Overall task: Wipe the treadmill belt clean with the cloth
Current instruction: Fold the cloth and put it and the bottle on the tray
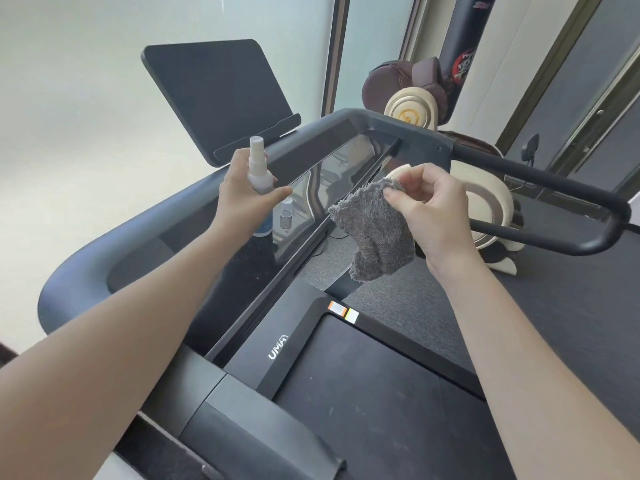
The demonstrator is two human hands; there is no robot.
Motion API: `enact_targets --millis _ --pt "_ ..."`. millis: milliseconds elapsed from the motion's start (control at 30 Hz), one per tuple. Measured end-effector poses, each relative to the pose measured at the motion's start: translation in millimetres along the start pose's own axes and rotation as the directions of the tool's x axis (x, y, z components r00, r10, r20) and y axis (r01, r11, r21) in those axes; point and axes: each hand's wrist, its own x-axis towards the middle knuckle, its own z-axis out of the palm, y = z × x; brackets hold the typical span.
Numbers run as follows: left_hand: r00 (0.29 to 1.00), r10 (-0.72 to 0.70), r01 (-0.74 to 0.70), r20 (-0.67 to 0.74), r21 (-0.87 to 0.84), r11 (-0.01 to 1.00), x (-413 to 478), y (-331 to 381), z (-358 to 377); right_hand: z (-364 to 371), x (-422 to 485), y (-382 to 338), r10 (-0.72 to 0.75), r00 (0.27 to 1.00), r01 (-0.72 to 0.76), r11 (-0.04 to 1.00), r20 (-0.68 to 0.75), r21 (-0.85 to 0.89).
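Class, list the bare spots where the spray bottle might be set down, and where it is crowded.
Bare: the treadmill belt below the motor cover, and that cover beside its sticker. Crowded: the console around the small cap.

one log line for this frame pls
phase: pre-wipe | left hand: grips spray bottle | right hand: pinches grey cloth | treadmill belt: not yet touched

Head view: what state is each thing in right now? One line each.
Cloth: crumpled, hanging in the air, pinched by the right hand.
Spray bottle: upright, gripped by the left hand.
Belt: bare, light specks on it, not touched by the cloth.
Screen: dark.
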Motion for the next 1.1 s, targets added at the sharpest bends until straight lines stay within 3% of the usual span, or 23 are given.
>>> enact_targets --millis 300,433,567,633,800,933,1033,1100 --pt "0.991 -0.117 0.116 0.065 0.014 0.993 -6 8 -10 -12 -4 -9 -0.017 1.000 0.017 1.000 -0.010 0.000" --pt "0.972 -0.235 0.235 0.007 0.029 0.972 -18 10 -27 -16 -5 -10 -0.015 1.000 0.016 1.000 -0.015 0.011" --pt "0.975 -0.124 0.150 -0.187 0.135 0.979 -43 24 -41 -18 -7 -14 -0.024 0.999 0.025 0.999 -0.022 0.042" --pt "0.975 -0.074 0.098 -0.210 0.107 0.989 -55 40 -38 -18 -7 -17 -0.039 0.999 0.041 0.997 -0.025 0.064" --pt "0.981 -0.171 0.180 0.089 -0.106 0.978 -66 73 -10 -16 -10 -28 -0.076 0.997 0.077 0.989 -0.012 0.129" --pt "0.917 -0.238 0.317 0.320 -0.223 0.922 -68 84 23 -18 -11 -35 -0.080 0.996 0.084 0.973 -0.028 0.213" --pt "0.880 -0.255 0.398 0.401 -0.326 0.858 -68 87 42 -20 -11 -36 -0.050 0.998 0.060 0.960 -0.044 0.272" --pt "0.891 -0.248 0.397 0.380 -0.390 0.831 -70 89 53 -20 -10 -33 -0.016 0.998 0.031 0.956 -0.054 0.290"
